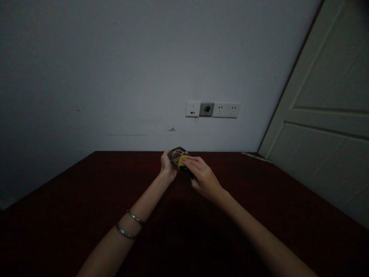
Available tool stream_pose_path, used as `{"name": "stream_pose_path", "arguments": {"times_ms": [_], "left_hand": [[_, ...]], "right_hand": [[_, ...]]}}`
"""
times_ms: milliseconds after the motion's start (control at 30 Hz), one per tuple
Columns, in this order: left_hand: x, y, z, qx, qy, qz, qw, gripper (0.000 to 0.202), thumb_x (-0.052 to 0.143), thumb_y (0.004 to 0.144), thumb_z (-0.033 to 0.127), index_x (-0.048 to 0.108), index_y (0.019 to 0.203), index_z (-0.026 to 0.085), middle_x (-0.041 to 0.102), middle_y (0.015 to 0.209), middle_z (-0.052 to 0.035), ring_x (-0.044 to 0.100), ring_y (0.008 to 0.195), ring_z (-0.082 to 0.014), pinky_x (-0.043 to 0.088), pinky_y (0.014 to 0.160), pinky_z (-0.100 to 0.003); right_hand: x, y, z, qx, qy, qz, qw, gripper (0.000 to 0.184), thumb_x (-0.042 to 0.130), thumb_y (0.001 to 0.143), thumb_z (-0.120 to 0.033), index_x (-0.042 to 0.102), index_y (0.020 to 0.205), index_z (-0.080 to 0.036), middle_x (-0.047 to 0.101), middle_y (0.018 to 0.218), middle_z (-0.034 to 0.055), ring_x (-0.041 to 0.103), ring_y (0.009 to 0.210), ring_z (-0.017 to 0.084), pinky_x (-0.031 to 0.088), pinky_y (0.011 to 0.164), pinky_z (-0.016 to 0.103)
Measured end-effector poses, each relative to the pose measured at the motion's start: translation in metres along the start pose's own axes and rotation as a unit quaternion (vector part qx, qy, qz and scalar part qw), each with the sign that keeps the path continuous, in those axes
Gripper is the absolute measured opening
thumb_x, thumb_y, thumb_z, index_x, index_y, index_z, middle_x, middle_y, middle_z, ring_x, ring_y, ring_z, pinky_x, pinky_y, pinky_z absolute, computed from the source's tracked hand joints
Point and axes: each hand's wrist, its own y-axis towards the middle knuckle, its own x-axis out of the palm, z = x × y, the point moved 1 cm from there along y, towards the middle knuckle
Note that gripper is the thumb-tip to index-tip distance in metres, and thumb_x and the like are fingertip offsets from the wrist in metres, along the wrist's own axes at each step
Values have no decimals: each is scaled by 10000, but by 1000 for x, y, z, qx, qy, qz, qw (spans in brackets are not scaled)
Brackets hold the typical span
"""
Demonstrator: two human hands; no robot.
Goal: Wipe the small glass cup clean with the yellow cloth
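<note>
Both my hands are stretched out over a dark red table (pixel 86 215). My left hand (pixel 167 164) grips a small clear glass dish, perhaps an ashtray (pixel 176 154), tilted on its edge. My right hand (pixel 201 177) presses a yellow pad, like a sponge (pixel 182 161), against the dish's inside, its fingers closed round the pad. Two thin metal bangles (pixel 131 225) circle my left forearm. The light is dim and details of the dish are hard to read.
A plain white wall stands behind the table with a row of sockets and a switch plate (pixel 212 110). A pale panelled door (pixel 325 115) is at the right. A thin flat strip (pixel 255 156) lies at the table's far right corner.
</note>
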Motion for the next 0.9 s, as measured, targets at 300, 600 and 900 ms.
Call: {"name": "stream_pose_path", "arguments": {"times_ms": [300,600,900], "left_hand": [[1,-1,-12,43,-80,6,996,342,350,751,284,616,617,116,633,576,-97,608,528,-209,497,595,-339],[9,-19,-15,3,-6,-3,1000,324,372,792,322,634,737,139,669,637,-66,604,488,-193,449,450,-282],[21,-28,-17,15,-27,19,999,222,438,768,241,575,626,140,600,555,-3,537,461,-112,399,470,-205]], "right_hand": [[13,5,-20,125,100,59,985,405,463,775,-44,604,1133,-171,675,1069,102,620,997,217,489,916,418],[-19,10,16,179,28,115,977,384,488,811,-126,579,1180,-187,658,1122,97,613,1047,223,491,921,405],[-6,1,10,32,-109,20,993,716,365,701,68,317,1386,-133,470,1352,163,407,1283,250,427,1017,473]]}}
